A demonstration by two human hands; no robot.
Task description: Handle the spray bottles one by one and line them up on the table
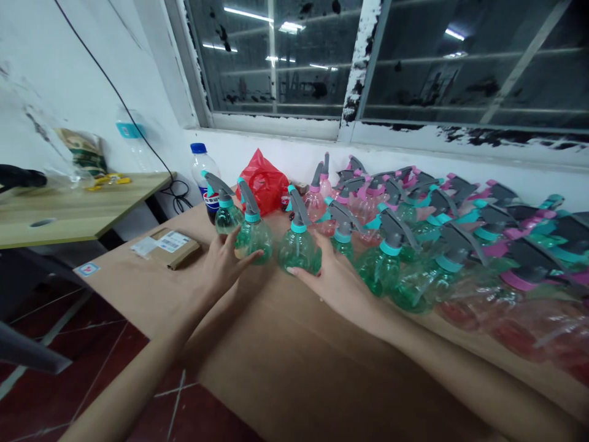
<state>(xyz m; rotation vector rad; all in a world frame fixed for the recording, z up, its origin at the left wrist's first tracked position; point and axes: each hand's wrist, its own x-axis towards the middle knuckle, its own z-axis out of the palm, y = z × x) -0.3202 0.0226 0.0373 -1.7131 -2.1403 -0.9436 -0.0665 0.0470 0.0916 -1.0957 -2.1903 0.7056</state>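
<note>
My left hand point(225, 264) is closed round the lower body of a green spray bottle point(258, 236) with a grey trigger head and teal collar. Its thumb lies across the front of the bottle. Just behind it stands another green spray bottle point(226, 215). A third green bottle point(294, 248) is in my right hand point(334, 273), thumb at its front and fingers round its right side. Both held bottles are upright, at or very near the brown tabletop point(276, 344). Close beyond my right hand are more green bottles point(377, 267).
Rows of green and pink spray bottles point(519, 276) crowd the table's right side. A red plastic bag point(262, 181) and a blue-capped cola bottle point(202, 169) stand at the back. A flat cardboard package point(172, 247) lies left, near a second table point(69, 212). A windowed wall is behind.
</note>
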